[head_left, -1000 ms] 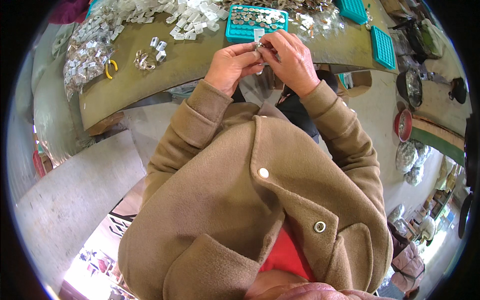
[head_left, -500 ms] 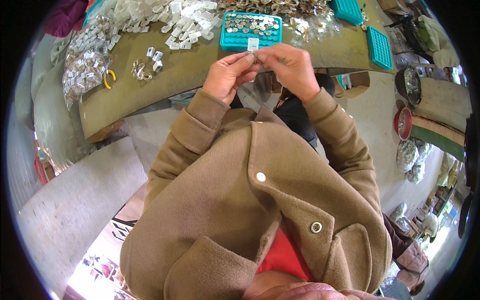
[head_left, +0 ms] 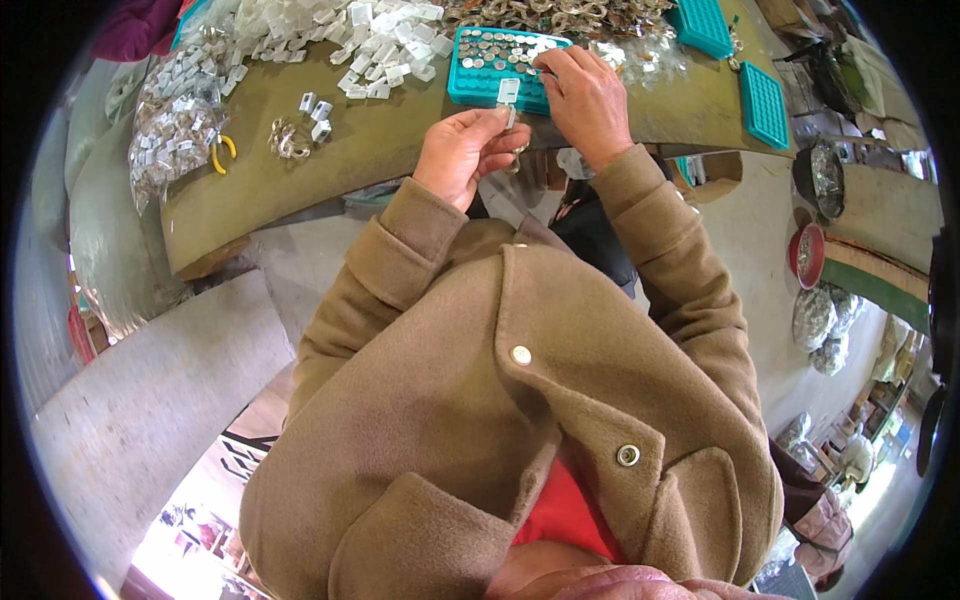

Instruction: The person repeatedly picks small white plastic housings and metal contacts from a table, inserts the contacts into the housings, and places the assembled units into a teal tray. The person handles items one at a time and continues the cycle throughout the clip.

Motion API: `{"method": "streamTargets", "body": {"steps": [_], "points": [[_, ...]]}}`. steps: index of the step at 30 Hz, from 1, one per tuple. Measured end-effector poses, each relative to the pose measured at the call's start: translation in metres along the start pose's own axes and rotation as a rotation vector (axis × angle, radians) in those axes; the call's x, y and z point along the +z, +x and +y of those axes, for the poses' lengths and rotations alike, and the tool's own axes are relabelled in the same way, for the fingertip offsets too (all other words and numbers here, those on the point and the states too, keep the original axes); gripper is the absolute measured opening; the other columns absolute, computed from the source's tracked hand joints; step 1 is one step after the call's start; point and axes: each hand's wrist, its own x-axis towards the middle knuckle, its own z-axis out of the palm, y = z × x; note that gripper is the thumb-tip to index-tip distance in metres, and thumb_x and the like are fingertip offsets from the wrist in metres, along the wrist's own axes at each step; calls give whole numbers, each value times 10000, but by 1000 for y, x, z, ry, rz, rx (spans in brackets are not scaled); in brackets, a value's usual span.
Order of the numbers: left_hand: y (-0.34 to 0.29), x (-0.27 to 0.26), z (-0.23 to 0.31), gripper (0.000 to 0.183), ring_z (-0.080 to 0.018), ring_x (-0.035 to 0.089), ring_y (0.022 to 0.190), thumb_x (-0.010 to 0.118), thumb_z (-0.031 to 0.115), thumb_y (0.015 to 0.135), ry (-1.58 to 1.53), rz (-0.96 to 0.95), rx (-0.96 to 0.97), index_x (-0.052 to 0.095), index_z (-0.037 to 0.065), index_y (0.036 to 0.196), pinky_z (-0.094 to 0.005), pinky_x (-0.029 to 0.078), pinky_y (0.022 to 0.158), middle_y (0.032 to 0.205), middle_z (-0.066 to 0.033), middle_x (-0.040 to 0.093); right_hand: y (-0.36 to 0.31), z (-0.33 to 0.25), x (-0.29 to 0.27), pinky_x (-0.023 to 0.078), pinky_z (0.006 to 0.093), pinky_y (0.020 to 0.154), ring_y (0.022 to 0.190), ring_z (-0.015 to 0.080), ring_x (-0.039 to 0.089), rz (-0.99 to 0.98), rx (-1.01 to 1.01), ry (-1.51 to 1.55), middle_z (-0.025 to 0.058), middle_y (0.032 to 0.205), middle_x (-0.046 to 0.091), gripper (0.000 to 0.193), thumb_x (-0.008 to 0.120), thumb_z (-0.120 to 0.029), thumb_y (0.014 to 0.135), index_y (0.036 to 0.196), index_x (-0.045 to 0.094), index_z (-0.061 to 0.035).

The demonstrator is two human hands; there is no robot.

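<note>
The left hand (head_left: pixel 455 155) grasps a small white case (head_left: pixel 508 91) between thumb and bent fingers, the case projecting upward from the fingertips in front of the near edge of a teal tray (head_left: pixel 473 98); a thin shiny strand (head_left: pixel 516 162) hangs just below the same fingers. The right hand (head_left: pixel 590 105) reaches over the right end of the tray, its fingers bent and drawn together; whether it grips anything cannot be told, since the fingertips are partly hidden. Small round discs (head_left: pixel 494 46) lie in rows toward the far side of the tray, which rests on an olive-coloured table (head_left: pixel 395 135). Left of the tray is a heap of white cases (head_left: pixel 385 50), and nearer the person stand three separate cases (head_left: pixel 320 112), just beside a coil of pale cord (head_left: pixel 288 140). Farther left, a pair of pliers (head_left: pixel 229 147) with yellow handles lies against a clear bag (head_left: pixel 172 122) filled with similar pieces. Two further teal trays, an upper one (head_left: pixel 703 25) and a lower one (head_left: pixel 765 105), occupy the table's right end.
</note>
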Motion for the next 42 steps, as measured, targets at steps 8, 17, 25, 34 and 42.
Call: {"method": "streamTargets", "body": {"steps": [8, 17, 25, 34, 42], "points": [[-5, -4, 3, 243, -152, 683, 957, 594, 153, 961, -56, -64, 67, 623, -9, 1141, -242, 578, 795, 1062, -115, 693, 2, -21, -18, 518, 365, 693, 790, 272, 642, -23, 161, 370, 98, 845, 647, 126, 649, -40, 814, 939, 635, -54], [-10, -3, -1, 235, -138, 679, 924, 617, 143, 949, 5, -107, 69, 641, -3, 1131, -231, 573, 770, 1033, -79, 690, -19, -51, -25, 505, 354, 700, 794, 285, 616, -9, -22, 292, 98, 852, 623, 118, 652, -11, 814, 913, 594, -39], [-10, 1, -13, 290, -143, 672, 920, 653, 105, 919, -13, -56, 189, 634, -34, 1174, -243, 566, 792, 1046, -91, 685, -24, -52, -25, 492, 370, 711, 817, 312, 597, -24, -168, 227, 100, 867, 619, 121, 618, 8, 812, 914, 582, -47], [-13, 5, -14, 294, -167, 677, 938, 635, 103, 931, 105, -55, 308, 627, -29, 1194, -261, 566, 787, 1064, -105, 686, -18, -43, -29, 481, 269, 669, 749, 112, 556, -171, 457, 867, 29, 826, 571, 218, 720, -32, 806, 953, 559, -25], [-10, 10, -19, 237, -177, 687, 922, 552, 150, 981, -39, -119, 117, 627, -25, 1123, -265, 577, 767, 1050, -114, 684, -32, -51, -27, 487, 216, 686, 792, 71, 574, -291, 690, 961, 17, 885, 650, 272, 517, -215, 1007, 1025, 653, 20]]}}
